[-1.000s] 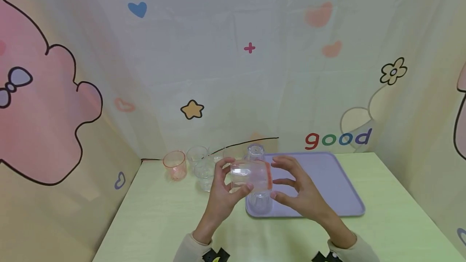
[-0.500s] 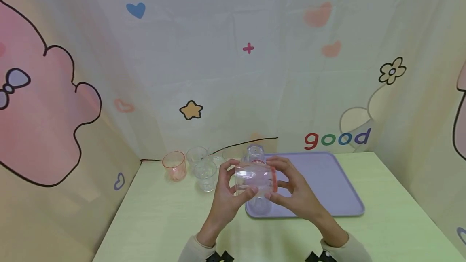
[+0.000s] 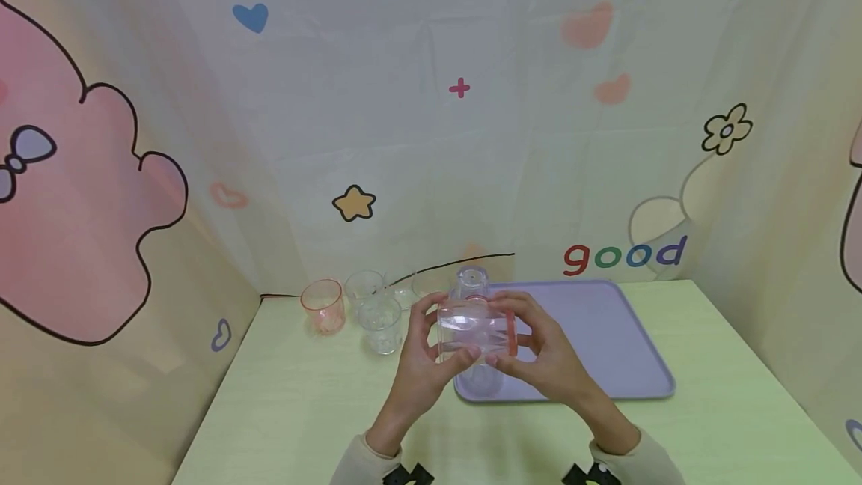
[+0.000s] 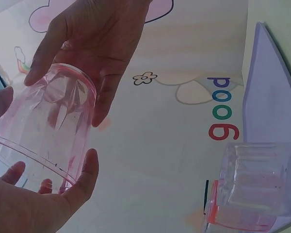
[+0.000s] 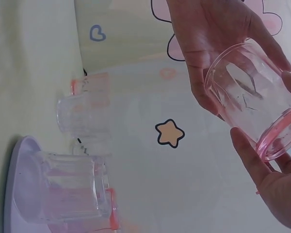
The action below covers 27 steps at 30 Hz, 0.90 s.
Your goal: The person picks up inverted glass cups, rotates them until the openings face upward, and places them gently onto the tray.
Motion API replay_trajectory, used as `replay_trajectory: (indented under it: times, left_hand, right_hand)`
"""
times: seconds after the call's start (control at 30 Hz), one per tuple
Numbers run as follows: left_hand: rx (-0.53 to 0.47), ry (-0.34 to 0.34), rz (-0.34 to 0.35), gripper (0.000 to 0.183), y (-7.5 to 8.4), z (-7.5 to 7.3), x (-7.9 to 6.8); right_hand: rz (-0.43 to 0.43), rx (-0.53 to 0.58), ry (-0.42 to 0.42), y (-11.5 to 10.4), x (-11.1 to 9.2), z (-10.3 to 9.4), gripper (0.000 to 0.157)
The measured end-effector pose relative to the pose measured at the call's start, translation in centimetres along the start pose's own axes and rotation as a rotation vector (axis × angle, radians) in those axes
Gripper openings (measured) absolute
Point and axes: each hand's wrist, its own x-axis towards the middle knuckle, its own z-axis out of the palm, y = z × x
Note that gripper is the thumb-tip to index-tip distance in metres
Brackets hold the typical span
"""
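Observation:
A clear pink-tinted glass [image 3: 471, 329] lies sideways in the air between both hands, above the left part of the purple tray [image 3: 599, 350]. My left hand [image 3: 423, 365] grips it round the rim end, thumb in front. At the pinkish base end, my right hand [image 3: 548, 350] holds it with thumb and fingers. In the left wrist view the glass [image 4: 48, 116] shows a faceted inside. Upside down on the tray's left side stand a purplish glass [image 3: 471, 281] at the back and a clear glass [image 3: 483, 382] in front, partly hidden by the held one.
Left of the tray, several glasses stand upright on the pale green table [image 3: 269, 410]: an orange-pink glass [image 3: 325, 309], a clear glass [image 3: 381, 328] and others behind. A printed curtain [image 3: 404, 133] closes off the back and sides.
My right hand has come in from the right and closed its fingers on the base end of the glass. The held glass and left hand have shifted slightly right.

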Motion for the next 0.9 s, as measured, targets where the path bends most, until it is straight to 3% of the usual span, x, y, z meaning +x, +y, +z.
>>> replay_trajectory:
  times: [0.2,0.43,0.5,0.7,0.9]
  left_hand:
    - [0.041,-0.042,0.015,0.079,0.1,-0.8,0.0]
    - [0.061,-0.070,0.171,0.069,-0.5,-2.2,0.0]
    - [0.069,-0.059,0.174,0.067,-0.8,-2.5,0.0]
    - [0.119,0.012,0.073,0.064,-1.6,-3.0,0.0]
    - [0.227,0.111,-0.110,0.058,-2.6,-3.5,0.4]
  right_hand:
    - [-0.012,-0.032,0.004,-0.1,0.2,-0.6,0.062]
    - [0.014,-0.101,0.038,-0.4,0.5,-1.8,0.062]
    - [0.026,-0.125,0.053,-0.5,0.5,-2.2,0.061]
    - [0.043,-0.218,0.078,-0.3,0.5,-3.2,0.060]
    - [0.078,-0.272,0.110,0.2,0.7,-4.2,0.060]
